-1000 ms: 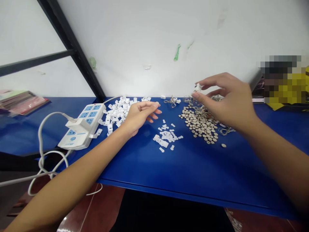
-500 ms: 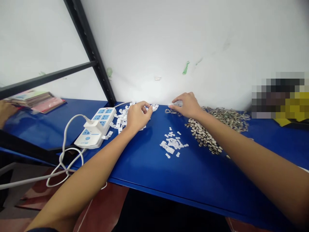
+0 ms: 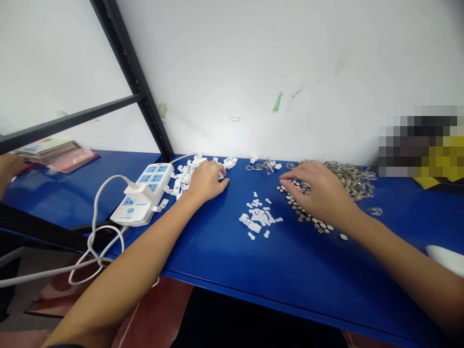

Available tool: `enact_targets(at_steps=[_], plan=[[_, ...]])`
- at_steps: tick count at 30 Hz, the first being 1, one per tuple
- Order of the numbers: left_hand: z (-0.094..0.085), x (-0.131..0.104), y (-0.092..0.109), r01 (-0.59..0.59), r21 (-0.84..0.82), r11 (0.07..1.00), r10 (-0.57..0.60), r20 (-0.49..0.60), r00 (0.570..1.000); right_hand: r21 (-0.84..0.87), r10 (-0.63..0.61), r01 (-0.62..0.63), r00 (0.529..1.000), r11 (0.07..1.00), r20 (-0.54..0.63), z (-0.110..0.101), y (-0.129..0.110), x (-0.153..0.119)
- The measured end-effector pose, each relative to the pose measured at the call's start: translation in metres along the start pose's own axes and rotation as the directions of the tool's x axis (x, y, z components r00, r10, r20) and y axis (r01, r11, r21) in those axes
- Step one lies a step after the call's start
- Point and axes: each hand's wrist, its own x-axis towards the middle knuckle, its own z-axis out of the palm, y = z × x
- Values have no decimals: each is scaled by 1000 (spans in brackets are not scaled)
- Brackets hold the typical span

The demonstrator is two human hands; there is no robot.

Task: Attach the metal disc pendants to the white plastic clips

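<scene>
My left hand (image 3: 207,181) is over the right side of a pile of small white plastic pieces (image 3: 184,173). Its thumb is apart from the curled index finger, and the other fingertips are hidden. My right hand (image 3: 321,195), slightly blurred, hovers over a spread of small round metal caps (image 3: 300,209). Thumb and index finger are apart there, with nothing visible between them. Between the hands lies a cluster of small flat white tabs (image 3: 258,215). Behind it, near the wall, are a few metal clasps with white pieces (image 3: 266,166).
A heap of metal clasps (image 3: 353,181) lies at the back right. Left of the white pile is a white power strip (image 3: 143,195) with a plugged-in cable. A black metal frame (image 3: 137,72) rises there. Another person's hand (image 3: 10,166) is beside stacked papers (image 3: 47,150).
My right hand has moved right and toward me, from the metal clasps near the wall to the round caps. A white piece now lies by those clasps. My left hand has lowered slightly.
</scene>
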Motion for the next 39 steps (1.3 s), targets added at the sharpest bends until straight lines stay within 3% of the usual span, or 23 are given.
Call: enact_targets(at_steps=[6, 14, 16, 19, 23, 30, 35, 39], plan=[[-8, -1, 0, 0, 69, 998, 4, -59, 998, -6, -88, 88, 996, 996, -18, -1, 2, -15], [0, 2, -7, -58, 127, 990, 63, -39, 997, -26, -5, 6, 999, 1000, 40, -3, 7, -15], [0, 2, -3, -83, 65, 994, 88, -74, 993, -35, 14, -13, 999, 999, 33, -4, 8, -14], [-3, 0, 10, -138, -172, 975, 110, -161, 981, -32, 31, -30, 999, 999, 32, -2, 11, -14], [-7, -7, 32, -209, -446, 870, 164, -138, 977, -22, 27, -26, 998, 999, 58, 0, 12, -14], [0, -12, 40, -218, -430, 876, 200, -88, 976, -3, 12, -12, 999, 1000, 37, -1, 6, -14], [-1, -11, 37, -124, -484, 866, 104, -67, 992, 99, 26, -33, 997, 995, 73, 0, 0, -15], [-2, -10, 36, -159, -460, 873, 101, -149, 984, 131, 45, -57, 995, 990, 92, -1, -2, -15]])
